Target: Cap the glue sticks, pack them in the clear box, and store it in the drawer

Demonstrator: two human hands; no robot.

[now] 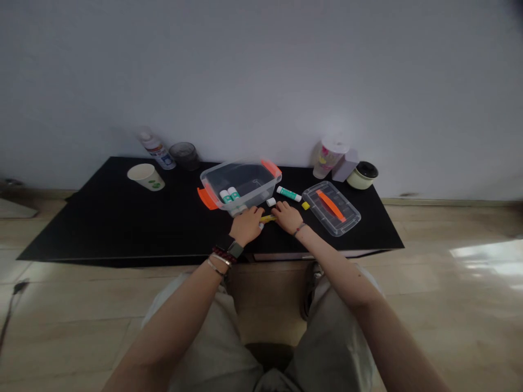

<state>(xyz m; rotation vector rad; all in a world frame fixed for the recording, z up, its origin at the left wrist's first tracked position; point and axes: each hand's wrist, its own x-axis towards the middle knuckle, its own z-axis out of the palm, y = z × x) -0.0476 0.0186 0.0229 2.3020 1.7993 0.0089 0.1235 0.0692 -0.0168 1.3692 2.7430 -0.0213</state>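
Black tabletop [122, 218] serves as the work surface across the centre of the frame. A yellow stick [267, 219], apparently a glue stick, lies between the left hand [247, 226] and the right hand [288, 216], its ends partly covered by the fingers. Both hands curl downward with fingers drawn together, converging on it from either side; from this view, it cannot be determined whether either hand pinches it or merely touches it. A white cap [271, 202] sits just above the hands, near a green-and-white glue stick [289, 193]. The clear plastic box [253, 179], fitted with orange latches, stands open directly ahead of the left hand, with two glue sticks [229, 195] inside against its near wall. Its clear lid [330, 209] lies to the right, orange handle uppermost, leaving the box opening unobstructed. A small yellow block [305, 206] rests between the lid and the green-and-white glue stick.
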